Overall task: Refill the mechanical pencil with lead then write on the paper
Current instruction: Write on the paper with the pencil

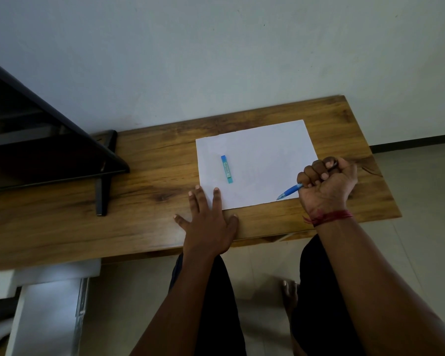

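Note:
A white sheet of paper point(262, 155) lies on the wooden table point(152, 160). On its left part rests a small blue lead case point(226, 169), lengthwise and untouched. My right hand point(326, 183) is closed in a fist around a blue mechanical pencil point(290, 190); its tip points down-left and sits at the paper's near right edge. My left hand point(208, 219) lies flat with fingers spread, fingertips pressing on the paper's near left corner. A red thread band circles my right wrist.
A dark monitor point(44, 140) on a black stand point(103, 186) fills the table's left side. The table's near edge runs just above my knees. A white box point(46, 312) stands on the floor at lower left. A pale wall rises behind the table.

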